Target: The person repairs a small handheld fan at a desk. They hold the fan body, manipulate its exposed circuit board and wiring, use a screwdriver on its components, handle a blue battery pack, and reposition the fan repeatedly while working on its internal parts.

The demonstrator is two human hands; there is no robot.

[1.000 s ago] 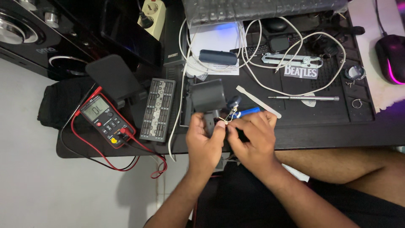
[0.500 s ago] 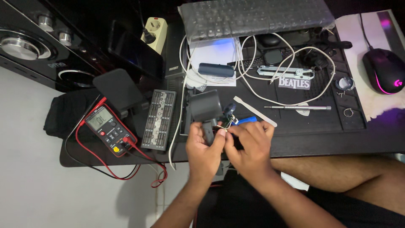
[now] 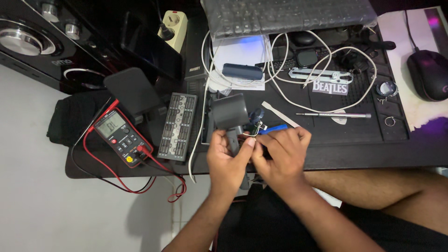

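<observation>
My left hand (image 3: 227, 161) grips the handle of a dark grey handheld device (image 3: 229, 113) whose casing is opened, at the near edge of the black desk (image 3: 364, 154). My right hand (image 3: 278, 155) is closed beside it, its fingers pinching small parts and thin wires (image 3: 252, 132) coming out of the device. A blue tool (image 3: 274, 128) lies just beyond my right fingers, partly hidden by them. Both thumbs meet over the wires.
A multimeter (image 3: 121, 136) with red and black leads lies at the left, next to a screwdriver bit case (image 3: 178, 126). A white spudger (image 3: 279, 114), a metal screwdriver (image 3: 332, 115), white cables (image 3: 322, 60), a keyboard (image 3: 287, 16) and a mouse (image 3: 428, 74) lie farther back and right.
The view has shifted a little, so the desk sits higher in frame. My hands stay together on the device and wires, with only small finger movements.
</observation>
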